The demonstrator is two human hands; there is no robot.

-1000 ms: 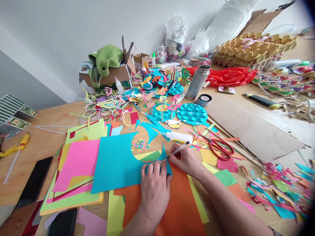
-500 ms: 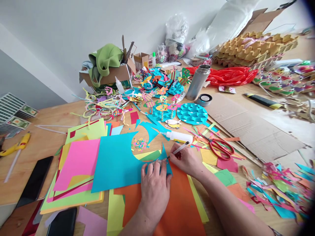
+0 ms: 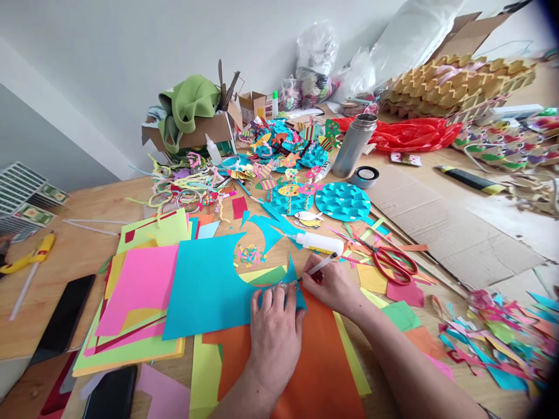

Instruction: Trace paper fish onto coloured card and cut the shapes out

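In the head view, the left hand [image 3: 276, 326] lies flat, palm down, pressing on the lower right part of a blue sheet [image 3: 205, 285], its fingertips near the paper's upper edge. The right hand [image 3: 329, 285] grips a pen [image 3: 322, 263] between thumb and fingers, with the pen's lower end at the sheet's right part, just beside the left hand's fingers.

The blue sheet has a large round cut-out in its upper edge. Its left edge meets a pink sheet [image 3: 140, 279] on a stack of coloured paper, and its right part lies over an orange sheet [image 3: 323, 366], which has yellow paper under it.

A small heap of paper bits [image 3: 250, 254] shows on the table [image 3: 105, 201] within the curve of the cut-out. Beyond the right hand, a white glue bottle [image 3: 321, 242] lies on its side, with red-handled scissors [image 3: 395, 265] to its right. Farther back are a round blue piece [image 3: 343, 202], a metal flask [image 3: 354, 145] standing upright, and its lid [image 3: 365, 176] just beside it.

At the left side of the table lie a yellow glue gun [image 3: 37, 253] and a black phone [image 3: 65, 317].
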